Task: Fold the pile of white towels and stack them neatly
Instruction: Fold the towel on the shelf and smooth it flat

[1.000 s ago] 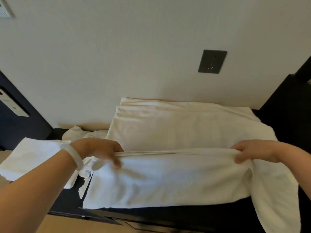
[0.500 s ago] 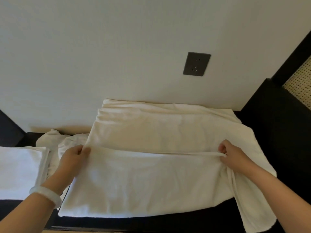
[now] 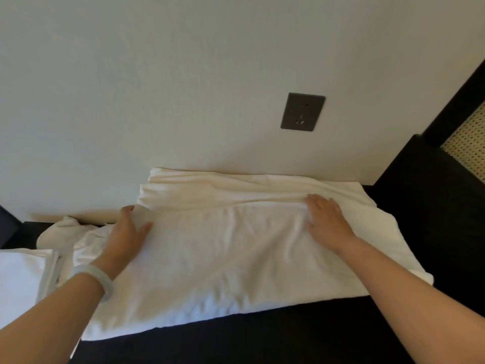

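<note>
A large white towel [image 3: 225, 261] lies spread over the dark table [image 3: 262, 340], its near layer folded up over the far layer, whose back edge touches the wall. My left hand [image 3: 128, 235] rests flat on the fold's left end, fingers apart, a pale bangle on the wrist. Palm down, my right hand [image 3: 324, 222] presses on the fold's right end. Neither hand grips cloth. A crumpled white towel [image 3: 65, 232] sits behind my left hand. A folded white towel [image 3: 21, 274] lies at the left edge.
The cream wall [image 3: 183, 88] rises directly behind the table, with a dark socket plate [image 3: 302, 111] on it. A black frame with a perforated panel [image 3: 467, 143] stands at the right. The table's front strip is bare dark surface.
Both hands carried the towel's near edge toward the wall, laid it down and let go. They now lie flat on the folded layer. The view shifted right and down.
</note>
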